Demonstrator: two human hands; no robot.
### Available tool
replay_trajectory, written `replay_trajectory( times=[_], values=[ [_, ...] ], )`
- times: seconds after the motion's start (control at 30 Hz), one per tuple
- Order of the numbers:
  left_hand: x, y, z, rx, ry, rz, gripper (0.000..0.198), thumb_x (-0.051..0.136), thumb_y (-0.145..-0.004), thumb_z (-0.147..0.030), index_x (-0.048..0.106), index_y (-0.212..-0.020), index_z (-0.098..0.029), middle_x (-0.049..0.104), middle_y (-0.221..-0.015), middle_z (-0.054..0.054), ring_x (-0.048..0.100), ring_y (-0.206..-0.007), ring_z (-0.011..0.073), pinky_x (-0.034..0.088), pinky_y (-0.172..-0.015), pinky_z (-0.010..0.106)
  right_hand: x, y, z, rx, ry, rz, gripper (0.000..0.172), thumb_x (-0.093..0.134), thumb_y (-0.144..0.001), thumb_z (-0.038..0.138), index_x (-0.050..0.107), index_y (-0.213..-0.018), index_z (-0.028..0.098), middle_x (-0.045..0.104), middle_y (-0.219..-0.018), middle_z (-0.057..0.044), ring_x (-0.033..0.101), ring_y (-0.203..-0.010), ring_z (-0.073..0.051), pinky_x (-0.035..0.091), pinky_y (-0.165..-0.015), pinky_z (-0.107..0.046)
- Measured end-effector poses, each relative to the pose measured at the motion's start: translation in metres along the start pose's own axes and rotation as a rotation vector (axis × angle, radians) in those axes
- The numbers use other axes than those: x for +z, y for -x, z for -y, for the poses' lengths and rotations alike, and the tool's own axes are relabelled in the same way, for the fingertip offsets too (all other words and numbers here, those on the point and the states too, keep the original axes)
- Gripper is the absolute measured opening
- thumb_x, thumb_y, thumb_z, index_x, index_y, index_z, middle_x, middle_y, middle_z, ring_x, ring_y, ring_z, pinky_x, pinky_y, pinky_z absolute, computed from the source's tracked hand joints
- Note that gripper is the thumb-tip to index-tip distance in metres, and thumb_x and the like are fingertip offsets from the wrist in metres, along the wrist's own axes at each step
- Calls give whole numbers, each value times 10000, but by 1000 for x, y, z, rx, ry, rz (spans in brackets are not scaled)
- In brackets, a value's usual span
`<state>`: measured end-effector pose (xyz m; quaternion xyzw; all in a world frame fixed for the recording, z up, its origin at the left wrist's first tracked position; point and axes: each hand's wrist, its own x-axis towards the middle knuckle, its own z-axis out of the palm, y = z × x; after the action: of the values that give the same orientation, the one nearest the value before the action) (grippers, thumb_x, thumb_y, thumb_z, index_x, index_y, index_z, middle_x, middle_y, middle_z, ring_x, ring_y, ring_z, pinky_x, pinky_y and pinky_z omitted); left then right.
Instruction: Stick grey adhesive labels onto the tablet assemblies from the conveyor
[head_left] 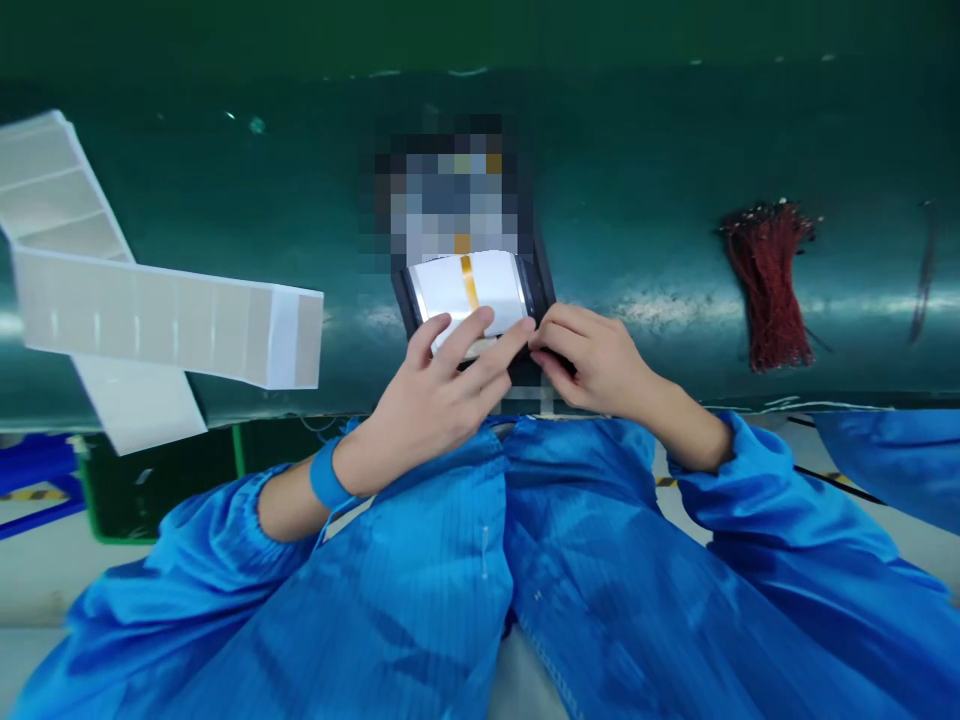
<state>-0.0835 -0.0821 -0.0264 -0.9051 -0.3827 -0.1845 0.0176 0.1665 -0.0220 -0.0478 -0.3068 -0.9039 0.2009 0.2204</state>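
Note:
A silvery-white curved panel [442, 290] with a yellow strip down its middle lies in a black frame [541, 265] before me; its far part is blurred out by pixels. My left hand [454, 385] rests over the near end of the panel with fingers spread, gripping nothing. One of its fingertips reaches the frame's right edge, close to my right hand. There my right hand [589, 355] is closed, thumb and fingers pinched together at the frame's near right side. Whatever sits between those fingertips is hidden.
Strips of pale labels [150, 310] lie crossed on the green table [637, 130] at left, partly over its front edge. To the right is a bundle of dark red wires [776, 290], with a thin loose wire [924, 270] beyond. A green-rimmed bin [161, 490] stands below left.

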Motion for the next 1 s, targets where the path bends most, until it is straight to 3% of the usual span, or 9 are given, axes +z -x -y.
replay_trajectory(
  times=[0.1, 0.2, 0.27, 0.33, 0.4, 0.6, 0.8, 0.9, 1.0],
  values=[
    [-12, -8, 40, -1, 13, -22, 91, 677, -965, -218, 694, -1055, -221, 493, -1636, 22, 430, -1486, 331, 344, -1206, 559, 8, 3, -4, -7, -8, -75, 173, 522, -1020, 203, 688, -971, 197, 684, -934, -66, 600, -815, -188, 406, -669, -301],
    [-20, -21, 103, -330, -26, -141, 184, 739, -950, -338, 712, -1009, -166, 577, -1465, 118, 503, -1342, 368, 394, -1117, 604, 12, 4, -6, -25, -22, -97, 157, 543, -1004, 196, 696, -971, 198, 702, -946, -65, 618, -818, -182, 403, -658, -293],
    [-20, -31, 141, -607, -87, -32, 329, 757, -947, -430, 720, -1054, -121, 666, -1213, 131, 577, -1164, 327, 441, -1052, 584, 13, 4, -7, -37, -33, -111, 156, 543, -1006, 194, 694, -963, 196, 707, -942, -62, 623, -810, -177, 408, -656, -287],
    [-14, -41, 165, -734, -120, 141, 439, 710, -982, -524, 728, -1072, -95, 687, -1016, 88, 588, -1023, 266, 444, -1050, 565, 12, 4, -7, -48, -42, -131, 158, 541, -1009, 189, 689, -954, 191, 706, -926, -58, 620, -794, -170, 406, -644, -280],
    [-4, -49, 179, -738, -172, 238, 487, 653, -1014, -571, 742, -1041, -93, 689, -980, 68, 561, -1009, 243, 405, -1092, 561, 11, 4, -7, -56, -48, -141, 161, 538, -1011, 182, 687, -951, 185, 703, -915, -56, 618, -785, -166, 400, -633, -278],
    [21, -55, 202, -696, -327, 291, 328, 818, -864, -472, 771, -860, -148, 659, -904, 80, 455, -1068, 280, 356, -1027, 615, 13, 6, -7, -42, -56, -124, 171, 529, -1020, 203, 688, -959, 193, 704, -930, -57, 618, -791, -167, 386, -640, -287],
    [38, -47, 219, -475, -371, 204, 413, 633, -986, -486, 611, -717, -174, 553, -824, 102, 402, -1057, 273, 324, -977, 592, 14, 6, -10, -40, -64, -116, 162, 533, -1013, 200, 690, -971, 198, 700, -940, -54, 614, -807, -170, 403, -654, -287],
    [48, -40, 239, -478, -326, 184, 461, 664, -951, -558, 558, -702, -184, 554, -840, 78, 399, -1023, 241, 340, -978, 517, 12, 7, -8, -57, -25, -129, 158, 535, -1011, 193, 686, -968, 188, 694, -936, -61, 597, -806, -174, 391, -642, -297],
    [44, -22, 277, -609, -271, 32, 440, 742, -885, -553, 575, -739, -173, 569, -815, 21, 404, -896, 181, 372, -912, 436, 11, 8, 2, -176, 183, -173, 144, 570, -1001, 238, 705, -999, 188, 723, -987, -92, 574, -884, -231, 406, -719, -359]
  ],
)
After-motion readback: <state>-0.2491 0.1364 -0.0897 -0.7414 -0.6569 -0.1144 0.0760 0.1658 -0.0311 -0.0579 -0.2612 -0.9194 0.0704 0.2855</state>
